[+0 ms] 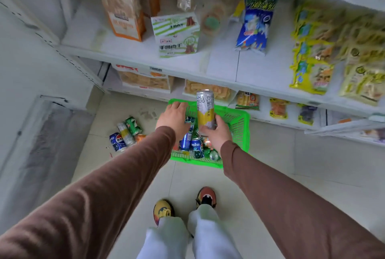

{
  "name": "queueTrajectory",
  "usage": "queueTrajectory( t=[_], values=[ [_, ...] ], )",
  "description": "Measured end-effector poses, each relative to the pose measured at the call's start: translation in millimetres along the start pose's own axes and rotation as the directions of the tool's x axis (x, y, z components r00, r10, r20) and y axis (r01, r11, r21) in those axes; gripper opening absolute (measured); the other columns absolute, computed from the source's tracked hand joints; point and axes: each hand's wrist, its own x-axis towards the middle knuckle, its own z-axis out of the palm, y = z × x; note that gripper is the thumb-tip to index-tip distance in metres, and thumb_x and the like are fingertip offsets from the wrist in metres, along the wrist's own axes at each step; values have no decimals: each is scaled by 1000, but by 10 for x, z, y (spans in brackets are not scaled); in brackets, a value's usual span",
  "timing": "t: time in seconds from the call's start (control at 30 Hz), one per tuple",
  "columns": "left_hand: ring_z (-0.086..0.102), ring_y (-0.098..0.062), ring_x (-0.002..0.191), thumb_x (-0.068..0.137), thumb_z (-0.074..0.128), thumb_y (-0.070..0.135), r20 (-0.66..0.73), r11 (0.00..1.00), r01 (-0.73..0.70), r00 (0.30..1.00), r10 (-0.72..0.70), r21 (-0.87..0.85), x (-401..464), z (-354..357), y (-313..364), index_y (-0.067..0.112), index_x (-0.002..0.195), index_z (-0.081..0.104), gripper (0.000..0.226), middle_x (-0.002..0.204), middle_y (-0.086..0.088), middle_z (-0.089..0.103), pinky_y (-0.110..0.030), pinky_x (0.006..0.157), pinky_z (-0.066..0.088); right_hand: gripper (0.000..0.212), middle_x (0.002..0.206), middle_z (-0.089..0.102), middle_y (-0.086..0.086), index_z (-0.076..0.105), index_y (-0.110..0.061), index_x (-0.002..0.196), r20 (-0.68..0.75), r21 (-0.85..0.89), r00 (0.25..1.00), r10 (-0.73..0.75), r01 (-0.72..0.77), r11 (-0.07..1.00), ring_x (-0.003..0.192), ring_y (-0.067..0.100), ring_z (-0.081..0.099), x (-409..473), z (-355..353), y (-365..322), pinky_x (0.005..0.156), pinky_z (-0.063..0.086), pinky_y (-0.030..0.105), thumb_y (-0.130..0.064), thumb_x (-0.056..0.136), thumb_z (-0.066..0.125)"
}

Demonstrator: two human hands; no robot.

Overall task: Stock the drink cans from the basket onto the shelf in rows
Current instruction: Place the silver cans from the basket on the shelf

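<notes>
While the tall silver-and-yellow can [205, 110] was gripped low by the right hand [216, 133] above the green basket [239, 125], the left hand [175, 118] reached in, fingers hidden; a low grip risked tipping it.

Long brown sleeves [116, 185], white trousers [166, 240], yellow-and-orange patterned shoes [163, 210]

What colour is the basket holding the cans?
Bright green basket, seen in the head view.
</notes>
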Motion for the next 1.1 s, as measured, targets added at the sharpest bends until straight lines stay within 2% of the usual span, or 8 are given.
queueTrajectory(
  t=[0.07, 0.2, 0.47, 0.6, 0.7, 0.8, 0.97, 1.1],
  values=[
    [41, -30, 129, 87, 62, 22, -37, 999, -33, 999, 33, -5, -212, -559, 217, 15, 144, 37, 63, 140, -10, 44, -43, 106, 39, 56, 114, 72, -6, 61, -21, 127, -25, 29, 997, -72, 73, 997, 98, 15, 69, -382, -148, -511, 93, 53, 34, -25, 77, 85],
    [41, -31, 128, 86, 62, 22, -124, 994, -113, 986, 113, 3, -557, -1556, 560, 16, 144, 36, 64, 140, -10, 43, -45, 105, 39, 46, 102, 67, -19, 59, -27, 117, -94, 32, 971, -219, 223, 974, 90, 0, 63, -1032, -387, -1498, 82, 50, 25, -23, 80, 84],
    [44, -32, 124, 84, 64, 24, -350, 975, -221, 913, 208, 3, -832, -2881, 908, 13, 140, 42, 61, 133, -11, 47, -45, 101, 41, 50, 106, 71, -11, 61, -22, 118, -192, 79, 886, -422, 442, 893, 96, 3, 65, -1542, -651, -2945, 87, 54, 29, -22, 75, 87],
    [45, -31, 123, 84, 65, 22, -428, 967, -251, 871, 242, 35, -747, -3270, 995, 13, 139, 43, 61, 133, -9, 48, -41, 103, 39, 53, 106, 71, -14, 60, -23, 120, -206, 51, 842, -499, 518, 854, 95, -1, 65, -1460, -716, -3489, 88, 53, 28, -26, 75, 87],
    [43, -30, 124, 84, 65, 19, -444, 971, -236, 867, 226, 35, -551, -3512, 1043, 12, 141, 41, 62, 134, -10, 47, -39, 104, 38, 49, 101, 72, -12, 59, -22, 114, -217, 20, 820, -530, 547, 837, 90, 6, 68, -1301, -777, -3855, 83, 54, 27, -24, 75, 87],
    [41, -28, 127, 84, 66, 21, -458, 979, -200, 867, 199, 46, -275, -3706, 1081, 14, 143, 39, 65, 138, -7, 45, -37, 105, 37, 47, 98, 72, -8, 58, -20, 110, -203, -8, 821, -533, 543, 839, 87, 11, 69, -1026, -813, -4151, 69, 52, 19, -25, 73, 87],
    [39, -26, 129, 84, 67, 28, -444, 988, -129, 883, 151, 79, 271, -3927, 1106, 17, 145, 36, 69, 141, -5, 42, -41, 105, 39, 46, 90, 69, -9, 53, -20, 102, -222, -49, 817, -532, 535, 843, 82, 15, 67, -406, -740, -4541, 72, 48, 28, -27, 72, 87],
    [39, -25, 130, 83, 67, 29, -448, 995, -80, 889, 99, 60, 635, -4076, 1047, 18, 144, 36, 69, 141, -5, 43, -40, 104, 40, 48, 92, 71, -4, 51, -18, 103, -202, -91, 798, -568, 562, 822, 87, 22, 69, 25, -606, -4755, 80, 55, 37, -27, 71, 87]
  ],
)
